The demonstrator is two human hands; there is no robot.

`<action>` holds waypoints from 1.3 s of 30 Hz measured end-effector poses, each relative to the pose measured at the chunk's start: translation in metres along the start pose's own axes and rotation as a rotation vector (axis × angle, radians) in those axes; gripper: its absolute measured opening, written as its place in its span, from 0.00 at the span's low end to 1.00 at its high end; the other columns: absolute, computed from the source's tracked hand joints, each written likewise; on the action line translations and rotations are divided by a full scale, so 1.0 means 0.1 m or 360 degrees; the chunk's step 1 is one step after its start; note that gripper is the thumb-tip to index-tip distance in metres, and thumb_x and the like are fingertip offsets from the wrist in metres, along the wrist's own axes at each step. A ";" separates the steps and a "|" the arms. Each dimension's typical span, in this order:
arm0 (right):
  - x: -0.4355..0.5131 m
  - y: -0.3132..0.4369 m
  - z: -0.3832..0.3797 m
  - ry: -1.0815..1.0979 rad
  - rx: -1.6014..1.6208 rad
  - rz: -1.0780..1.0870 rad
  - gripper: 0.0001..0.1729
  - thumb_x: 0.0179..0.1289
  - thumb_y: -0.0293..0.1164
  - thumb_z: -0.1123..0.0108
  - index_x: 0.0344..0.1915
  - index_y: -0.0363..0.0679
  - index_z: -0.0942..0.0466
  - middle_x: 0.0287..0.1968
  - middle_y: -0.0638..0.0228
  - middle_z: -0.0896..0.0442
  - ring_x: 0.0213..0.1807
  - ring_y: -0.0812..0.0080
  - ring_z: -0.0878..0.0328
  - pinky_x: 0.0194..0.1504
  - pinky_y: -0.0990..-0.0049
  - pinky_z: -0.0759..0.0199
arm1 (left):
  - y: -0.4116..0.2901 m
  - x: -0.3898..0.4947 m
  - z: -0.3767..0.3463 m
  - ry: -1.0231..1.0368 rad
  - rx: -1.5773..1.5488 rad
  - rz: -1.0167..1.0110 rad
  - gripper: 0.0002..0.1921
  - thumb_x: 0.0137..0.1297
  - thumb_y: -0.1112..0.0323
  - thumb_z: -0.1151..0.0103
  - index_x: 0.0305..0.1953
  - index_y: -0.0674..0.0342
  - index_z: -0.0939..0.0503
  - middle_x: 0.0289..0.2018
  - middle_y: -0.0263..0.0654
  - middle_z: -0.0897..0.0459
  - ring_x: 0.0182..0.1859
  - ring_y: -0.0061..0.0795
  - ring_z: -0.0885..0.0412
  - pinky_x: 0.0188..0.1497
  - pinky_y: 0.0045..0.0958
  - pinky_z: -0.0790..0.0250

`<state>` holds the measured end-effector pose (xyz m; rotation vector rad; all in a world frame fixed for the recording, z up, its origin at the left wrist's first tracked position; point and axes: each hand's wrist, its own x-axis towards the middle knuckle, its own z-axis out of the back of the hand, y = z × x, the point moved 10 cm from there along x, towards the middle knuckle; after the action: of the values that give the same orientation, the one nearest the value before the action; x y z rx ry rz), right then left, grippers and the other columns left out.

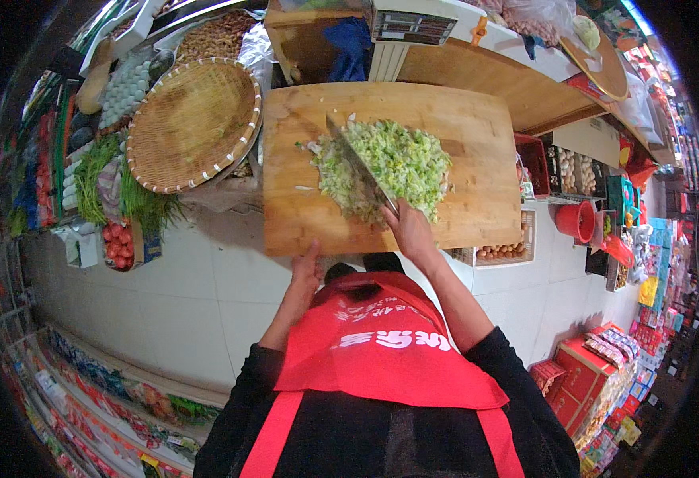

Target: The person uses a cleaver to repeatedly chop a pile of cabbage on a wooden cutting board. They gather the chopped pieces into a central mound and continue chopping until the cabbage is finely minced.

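My right hand grips the handle of a kitchen knife. Its long blade slants up and to the left, lying over a heap of finely chopped green leafy vegetable. The heap spreads across the middle of a thick wooden cutting board, with a few pale scraps beside it. At the board's near edge, left of my body, is my left hand. Its thumb reaches over that edge; whether the curled fingers grip the board cannot be made out.
A round woven bamboo tray stands left of the board, above leafy greens and bagged red produce. Below the board's right side is a white crate of eggs. A red bucket stands further right. A wooden counter runs behind.
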<state>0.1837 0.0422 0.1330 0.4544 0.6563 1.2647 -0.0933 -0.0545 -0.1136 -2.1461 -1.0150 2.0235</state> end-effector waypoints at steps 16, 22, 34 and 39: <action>0.16 0.08 -0.12 0.0134 -0.0069 0.0127 0.24 0.72 0.49 0.46 0.39 0.35 0.25 0.27 0.42 0.20 0.33 0.38 0.22 0.36 0.48 0.30 | 0.07 0.02 -0.01 0.0049 0.0028 0.0057 0.17 0.59 0.50 0.28 0.40 0.48 0.23 0.23 0.24 0.25 0.14 0.16 0.39 0.12 0.24 0.53; 0.24 0.01 -0.03 0.0132 -0.0102 0.0142 0.24 0.71 0.49 0.44 0.39 0.35 0.24 0.27 0.44 0.19 0.33 0.38 0.21 0.36 0.50 0.29 | 0.03 0.02 0.00 -0.0011 0.0004 -0.0039 0.18 0.59 0.49 0.28 0.41 0.49 0.24 0.20 0.24 0.27 0.14 0.16 0.39 0.12 0.23 0.52; 0.26 -0.15 0.31 0.0330 -0.0492 0.0426 0.24 0.67 0.50 0.40 0.35 0.38 0.25 0.25 0.47 0.20 0.30 0.42 0.21 0.33 0.53 0.29 | 0.02 -0.01 -0.02 0.0052 0.0011 -0.0017 0.20 0.56 0.48 0.26 0.41 0.50 0.23 0.23 0.25 0.25 0.15 0.16 0.38 0.13 0.23 0.53; 0.29 -0.21 0.42 0.0408 -0.0504 0.0485 0.24 0.67 0.50 0.40 0.35 0.37 0.25 0.25 0.46 0.21 0.30 0.42 0.23 0.32 0.53 0.31 | 0.00 -0.02 -0.01 0.0022 0.0048 -0.0086 0.19 0.57 0.48 0.26 0.39 0.51 0.23 0.22 0.26 0.25 0.15 0.17 0.39 0.13 0.24 0.54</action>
<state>0.2318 0.0669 0.1449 0.1317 0.5995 1.7035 -0.0925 -0.0550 -0.1114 -2.0915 -1.0225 1.9844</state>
